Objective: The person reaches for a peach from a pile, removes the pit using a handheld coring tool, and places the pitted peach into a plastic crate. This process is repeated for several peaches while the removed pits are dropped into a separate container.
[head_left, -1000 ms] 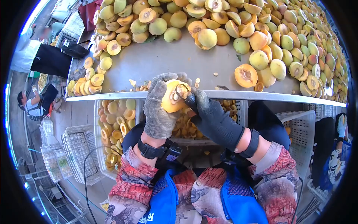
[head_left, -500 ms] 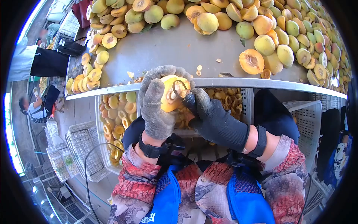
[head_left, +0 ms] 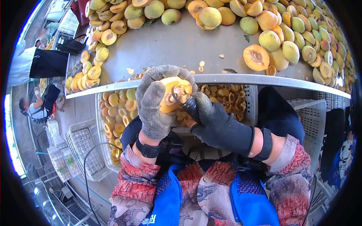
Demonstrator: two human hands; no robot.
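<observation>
In a grey glove, my left hand [head_left: 152, 103] is wrapped round a yellow peach half [head_left: 168, 101], its cut face turned to the right. My right hand [head_left: 220, 122], in a black glove, grips the black handle of a pitting knife [head_left: 191, 105]. The knife's thin curved metal loop lies against the middle of the cut face, around the pit area. Both hands are just in front of the metal table edge, above the crates. Part of the knife handle is hidden in my right fingers.
Many peaches and halves [head_left: 256, 57] lie on the metal table [head_left: 162, 49]. Below its edge stand a crate of halves [head_left: 101, 124] and a crate [head_left: 252, 103] with cut pieces. White baskets [head_left: 85, 147] are at the left, another [head_left: 311, 124] at the right. People are at the far left.
The knife's loop has turned slightly in the peach half's cut face. My left hand and the peach half have tilted and shifted a little left.
</observation>
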